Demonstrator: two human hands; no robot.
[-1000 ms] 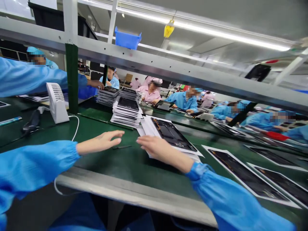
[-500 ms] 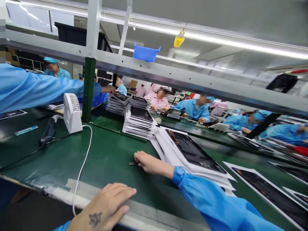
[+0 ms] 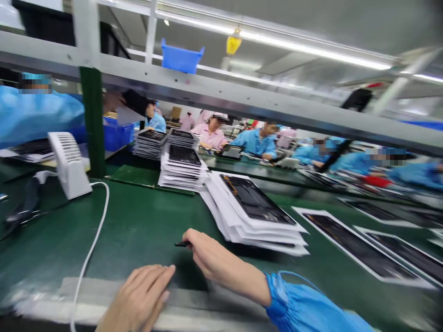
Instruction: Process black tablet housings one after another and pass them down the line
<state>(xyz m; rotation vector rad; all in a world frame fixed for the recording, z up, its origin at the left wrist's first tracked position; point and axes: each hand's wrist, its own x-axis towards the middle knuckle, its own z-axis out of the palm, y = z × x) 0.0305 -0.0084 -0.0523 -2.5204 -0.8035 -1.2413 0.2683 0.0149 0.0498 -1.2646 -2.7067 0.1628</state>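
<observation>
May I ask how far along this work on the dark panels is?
Looks done: dark panels on white backing lie singly on the green bench. In hand: the right hand pinches a small black stick, and the left hand rests at the bench edge. Left: the fanned pile and the stack behind it look untouched, though I cannot be sure.

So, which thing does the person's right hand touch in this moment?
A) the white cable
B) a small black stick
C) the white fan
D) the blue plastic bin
B. The right hand has its fingers closed on the small black stick, which pokes out past the fingertips.
</observation>
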